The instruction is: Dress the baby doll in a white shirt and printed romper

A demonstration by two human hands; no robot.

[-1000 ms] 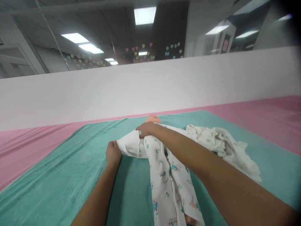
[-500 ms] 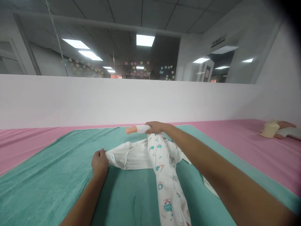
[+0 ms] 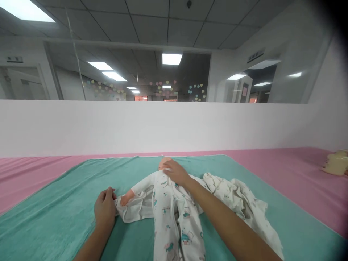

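Observation:
A baby doll [image 3: 163,165] lies on its back on a teal blanket [image 3: 67,210], dressed in a white printed sleepsuit [image 3: 171,217]. My left hand [image 3: 104,208] is closed on the edge of a plain white garment [image 3: 136,210] beside the doll's bare hand [image 3: 125,198]. My right hand [image 3: 175,172] rests on the doll's upper chest by its head, fingers curled over the sleepsuit's collar.
A crumpled white printed cloth [image 3: 239,197] lies to the right of the doll. The blanket covers a pink mat [image 3: 285,163]. A low white wall [image 3: 174,123] runs behind. A pale object [image 3: 335,163] sits at the far right on the mat.
The doll's raised arm has come down and now lies out to the left. My right hand moved from that arm to the doll's chest. The view tilted up slightly.

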